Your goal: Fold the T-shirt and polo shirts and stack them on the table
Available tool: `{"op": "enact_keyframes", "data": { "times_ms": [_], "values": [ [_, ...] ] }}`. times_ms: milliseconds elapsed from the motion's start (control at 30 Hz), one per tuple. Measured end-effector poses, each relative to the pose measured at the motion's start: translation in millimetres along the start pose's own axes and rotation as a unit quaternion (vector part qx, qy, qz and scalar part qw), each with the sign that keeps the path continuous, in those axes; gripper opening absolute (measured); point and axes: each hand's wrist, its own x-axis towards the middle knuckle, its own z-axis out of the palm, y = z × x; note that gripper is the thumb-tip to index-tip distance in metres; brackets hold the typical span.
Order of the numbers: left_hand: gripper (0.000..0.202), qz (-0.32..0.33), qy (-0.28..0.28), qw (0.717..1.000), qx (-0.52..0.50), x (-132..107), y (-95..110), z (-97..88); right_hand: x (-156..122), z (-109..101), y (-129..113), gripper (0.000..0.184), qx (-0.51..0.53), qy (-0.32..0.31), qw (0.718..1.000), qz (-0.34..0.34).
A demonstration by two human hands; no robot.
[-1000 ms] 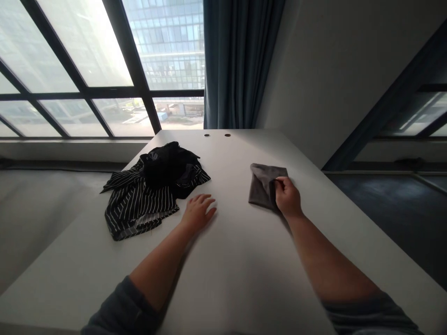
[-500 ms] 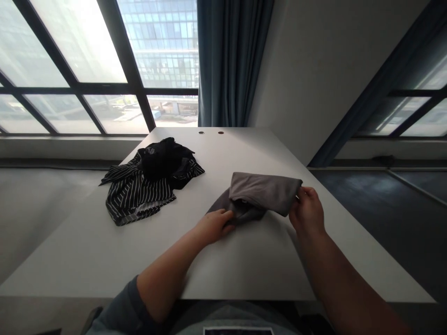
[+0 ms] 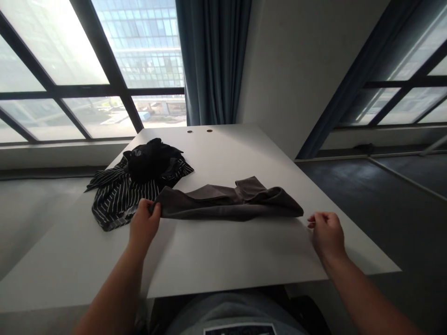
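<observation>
A grey garment (image 3: 226,203) lies stretched sideways across the middle of the white table (image 3: 226,251). My left hand (image 3: 144,224) is closed on its left end, close to the striped pile. My right hand (image 3: 326,232) hovers just off the garment's right end, near the table's right edge; its fingers are loosely curled and nothing shows in them.
A pile of black and white striped cloth with a black piece on top (image 3: 139,179) sits at the table's left back. Two small holes (image 3: 199,131) mark the far edge. Windows, a dark blue curtain (image 3: 213,60) and a wall stand behind.
The folded grey garment was taken by both hands, pulled toward me and spread out wide. My left hand moved left with one end; my right hand has come off the other end.
</observation>
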Motion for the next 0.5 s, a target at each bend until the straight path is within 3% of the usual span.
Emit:
{"op": "enact_keyframes", "data": {
  "times_ms": [100,167,267,367,500],
  "values": [
    [0.015,0.041,-0.050,0.982,0.177,-15,-22,-2.5,-14,-1,-31,0.015,-0.104,0.002,0.984,-0.146],
    [0.012,0.088,-0.050,0.967,0.235,-22,-23,1.7,-23,11,-56,0.014,-0.110,-0.077,0.953,-0.272],
    [0.029,0.192,-0.041,0.957,0.212,-27,-4,14.8,-32,47,-84,0.024,-0.158,-0.229,0.882,-0.380],
    [0.033,0.311,-0.105,0.934,0.141,-25,31,35.2,-31,88,-87,0.035,-0.274,-0.326,0.812,-0.400],
    [0.057,0.391,-0.185,0.895,0.114,-14,73,72.2,-18,124,-75,0.049,-0.400,-0.364,0.781,-0.312]
  ]
}}
